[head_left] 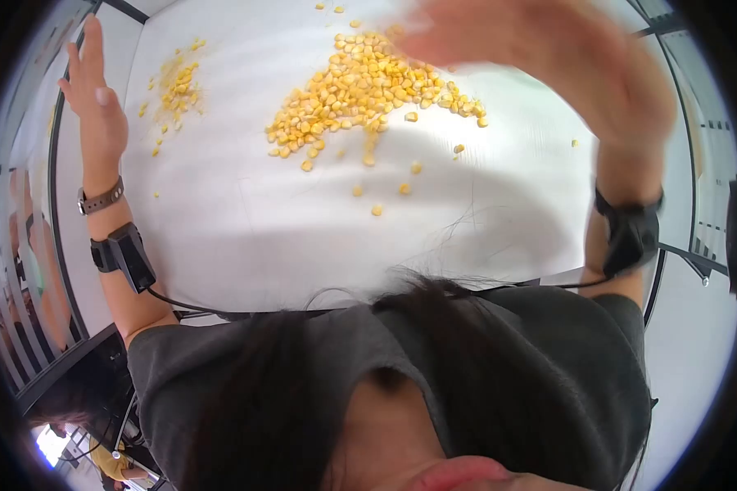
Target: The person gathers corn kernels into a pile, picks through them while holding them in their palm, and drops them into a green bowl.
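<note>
A large heap of yellow corn kernels (368, 86) lies spread on the white tabletop (246, 229), toward its far side. My left hand (100, 98) is raised at the left side, its fingers stretched out and nothing in it. To its right is a smaller patch of kernels and yellow crumbs (178, 90). Smeared by motion, my right hand (499, 37) reaches in from the right over the far right part of the heap. Its fingers are too blurred to make out, and whether it touches kernels is not clear.
Loose kernels (377, 210) are scattered on the near side of the heap, and a single kernel (575, 143) lies far right. Dark straps with small boxes (131, 258) sit on both forearms, with cables (192, 308) running toward my body. Another person (110, 462) shows at lower left.
</note>
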`<state>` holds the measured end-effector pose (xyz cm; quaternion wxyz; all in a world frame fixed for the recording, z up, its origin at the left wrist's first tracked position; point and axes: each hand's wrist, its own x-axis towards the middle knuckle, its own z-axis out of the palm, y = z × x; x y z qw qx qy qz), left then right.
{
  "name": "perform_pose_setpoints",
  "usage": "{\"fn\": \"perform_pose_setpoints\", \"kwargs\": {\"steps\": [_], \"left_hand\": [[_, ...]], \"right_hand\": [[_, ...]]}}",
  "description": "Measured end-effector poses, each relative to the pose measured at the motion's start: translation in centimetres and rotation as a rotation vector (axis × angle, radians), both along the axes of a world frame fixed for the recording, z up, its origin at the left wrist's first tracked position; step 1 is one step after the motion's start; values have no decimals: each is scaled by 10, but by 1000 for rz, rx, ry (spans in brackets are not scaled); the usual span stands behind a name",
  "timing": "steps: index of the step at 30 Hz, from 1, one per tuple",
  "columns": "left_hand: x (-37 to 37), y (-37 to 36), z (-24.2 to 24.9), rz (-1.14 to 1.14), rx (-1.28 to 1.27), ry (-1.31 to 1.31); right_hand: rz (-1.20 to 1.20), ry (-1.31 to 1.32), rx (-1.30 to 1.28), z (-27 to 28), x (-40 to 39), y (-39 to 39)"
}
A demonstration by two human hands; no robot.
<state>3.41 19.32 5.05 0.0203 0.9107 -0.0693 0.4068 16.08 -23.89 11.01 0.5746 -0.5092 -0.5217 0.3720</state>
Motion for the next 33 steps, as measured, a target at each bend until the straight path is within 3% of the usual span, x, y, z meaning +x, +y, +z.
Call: {"fn": "perform_pose_setpoints", "kwargs": {"steps": [1,3,6,7,9,10,14,16,20,25,29,33], "left_hand": [[-3,-8,-6,18,37,53],[-6,-12,-16,36,66,106],[-7,-13,-29,51,95,168],[-8,-12,-28,54,133,175],[-7,-9,-29,41,202,148],[-7,-11,-27,21,200,140],[-12,-14,-26,-10,210,109],[-13,-17,-24,-20,203,112],[-17,-17,-25,-58,173,117],[-16,-19,-24,-68,191,129],[-24,-15,-24,-68,183,177],[-23,-30,-20,-83,95,256]], "right_hand": [[-91,-226,-285,19,-8,-28],[-214,-647,-616,16,-16,-80],[-823,-810,-1057,-9,-34,-128],[-820,-810,-1069,-15,-34,-128],[-979,-1081,-1430,-25,-35,-127],[-983,-1122,-1264,-42,-33,-138],[-962,-1156,-1151,-84,-24,-136],[-1020,-1360,-1011,-96,-16,-143],[-1036,-1336,-1184,-92,-17,-142],[-999,-1354,-1208,-70,-18,-129],[-1271,-1386,-692,-21,-13,-90],[-1282,-1554,-393,-12,31,-69]]}}
